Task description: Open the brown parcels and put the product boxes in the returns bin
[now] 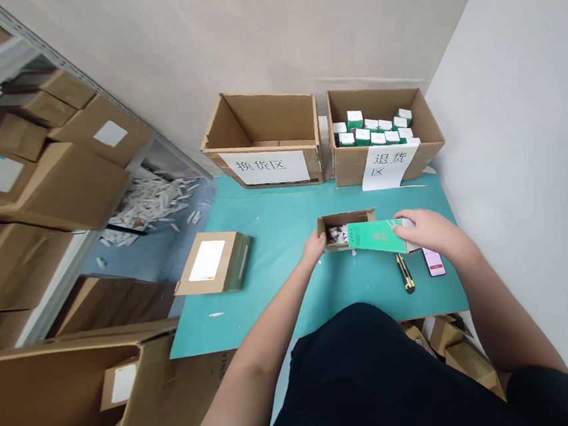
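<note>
My left hand [314, 245] grips the left end of a small open cardboard box [345, 218], whose inside shows crumpled whitish filling. In my right hand [423, 228] is a green and white carton [375, 236], held by its right end. The carton lies across the right part of the cardboard box, over its opening; whether its left end reaches inside I cannot tell. Just below the carton, a yellow and black utility knife [405, 273] lies on the green table top [276, 240]. A phone [434, 261] with a lit screen rests near my right forearm.
At the back stand two labelled cardboard bins: the left bin [272, 164] and the right bin [347, 170], which holds several green and white cartons. A closed cardboard box [213, 263] sits at the table's left. Shelves of boxes [60, 181] line the left side; a wall [520, 116] bounds the right.
</note>
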`<state>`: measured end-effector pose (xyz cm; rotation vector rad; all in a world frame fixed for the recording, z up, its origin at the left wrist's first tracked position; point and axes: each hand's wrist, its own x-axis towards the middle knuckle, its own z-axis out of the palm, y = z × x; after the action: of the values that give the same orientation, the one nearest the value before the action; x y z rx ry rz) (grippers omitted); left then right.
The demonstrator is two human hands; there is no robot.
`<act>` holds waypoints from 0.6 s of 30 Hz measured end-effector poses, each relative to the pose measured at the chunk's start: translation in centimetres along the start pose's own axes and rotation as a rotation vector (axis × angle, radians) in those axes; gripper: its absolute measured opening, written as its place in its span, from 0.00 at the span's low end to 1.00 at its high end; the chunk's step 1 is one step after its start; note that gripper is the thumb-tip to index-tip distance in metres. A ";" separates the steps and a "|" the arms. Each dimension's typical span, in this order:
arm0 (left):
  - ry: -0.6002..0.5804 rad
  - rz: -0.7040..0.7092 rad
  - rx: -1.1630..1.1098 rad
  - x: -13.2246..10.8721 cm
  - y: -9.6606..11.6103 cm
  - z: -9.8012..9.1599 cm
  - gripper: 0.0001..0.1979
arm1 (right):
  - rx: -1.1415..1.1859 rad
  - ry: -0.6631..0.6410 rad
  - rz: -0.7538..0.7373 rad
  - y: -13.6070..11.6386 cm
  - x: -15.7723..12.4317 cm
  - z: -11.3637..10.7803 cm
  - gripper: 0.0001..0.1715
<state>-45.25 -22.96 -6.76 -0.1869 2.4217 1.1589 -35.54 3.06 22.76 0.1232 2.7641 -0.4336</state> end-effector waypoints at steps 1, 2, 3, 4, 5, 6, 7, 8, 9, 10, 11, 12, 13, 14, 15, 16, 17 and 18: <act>0.000 -0.003 -0.001 -0.1 0.1 -0.2 0.30 | -0.003 -0.007 -0.002 0.0 -0.3 0.0 0.23; 0.016 -0.002 -0.001 -0.2 0.2 -0.5 0.32 | -0.008 -0.024 0.003 -0.1 -0.6 0.2 0.23; 0.053 0.011 0.003 -0.6 0.2 -0.8 0.34 | -0.014 -0.050 0.013 -0.3 -0.7 0.5 0.23; 0.109 0.047 0.011 -1.2 0.1 -1.0 0.35 | -0.020 -0.082 0.026 -0.5 -0.7 0.9 0.22; 0.178 0.107 0.022 -2.0 0.0 -1.3 0.35 | -0.028 -0.115 0.037 -0.7 -0.7 1.4 0.22; 0.248 0.195 0.037 -3.1 -0.1 -1.4 0.35 | -0.039 -0.143 0.043 -0.9 -0.5 2.1 0.22; 0.301 0.311 0.055 -4.4 -0.3 -1.3 0.34 | -0.053 -0.165 0.044 -1.0 -0.3 2.8 0.22; 0.320 0.428 0.072 -5.9 -0.5 -1.1 0.32 | -0.069 -0.183 0.038 -1.2 0.0 3.7 0.22; 0.280 0.540 0.092 -7.5 -0.7 -0.8 0.31 | -0.082 -0.198 0.031 -1.3 0.3 4.7 0.22; 0.200 0.644 0.113 -9.1 -0.9 -0.2 0.31 | -0.090 -0.212 0.024 -1.5 0.5 5.7 0.23; 0.089 0.740 0.136 -10.5 -1.0 0.5 0.32 | -0.095 -0.226 0.017 -1.8 0.8 6.7 0.23; -0.027 0.814 0.156 -11.8 -1.1 1.3 0.37 | -0.098 -0.242 0.009 -2.1 1.0 7.7 0.23; -0.101 0.842 0.163 -12.7 -1.2 2.1 0.43 | -0.100 -0.260 0.001 -2.4 1.2 8.6 0.24; -0.142 0.835 0.158 -13.4 -1.2 2.8 0.48 | -0.102 -0.277 -0.009 -2.7 1.4 9.5 0.24; -0.165 0.811 0.145 -13.8 -1.2 3.4 0.51 | -0.107 -0.291 -0.018 -3.1 1.5 10.3 0.24; -0.175 0.776 0.126 -14.0 -1.3 3.9 0.53 | -0.111 -0.301 -0.024 -3.4 1.6 11.0 0.24; -0.182 0.738 0.106 -14.0 -1.3 4.2 0.53 | -0.111 -0.309 -0.024 -3.6 1.7 11.5 0.24; -0.189 0.698 0.087 -13.8 -1.4 4.4 0.52 | -0.106 -0.318 -0.024 -3.8 1.7 12.0 0.25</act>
<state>-31.02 -21.41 -3.94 0.8175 2.4134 1.2572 -33.87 -4.20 12.51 -0.0050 2.4709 -0.2835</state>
